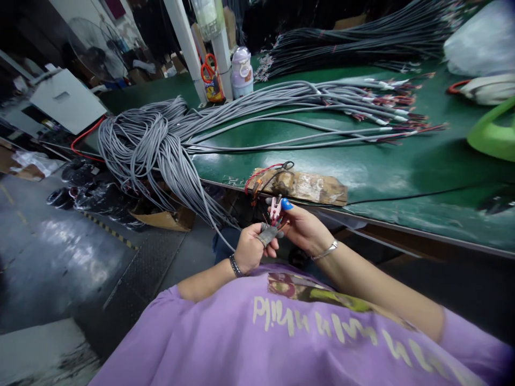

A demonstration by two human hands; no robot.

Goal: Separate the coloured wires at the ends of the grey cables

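Note:
My left hand (251,249) is closed in a fist around the end of a grey cable (223,231), with tape wrapped on its thumb. Thin coloured wires stick up from that cable end. My right hand (301,226) is closed on a small pink thread snip (275,208), held at the wire ends just in front of the table edge. A blue cap covers the right index fingertip. Both hands touch at the cable end, below a taped cardboard pad (306,186) on the table edge.
A big bundle of grey cables (161,142) drapes off the green table (402,166) to the floor. Stripped cable ends (394,115) lie to the right, dark cables (362,40) at the back. Orange scissors (208,69), a lilac bottle (242,72), a green object (493,134).

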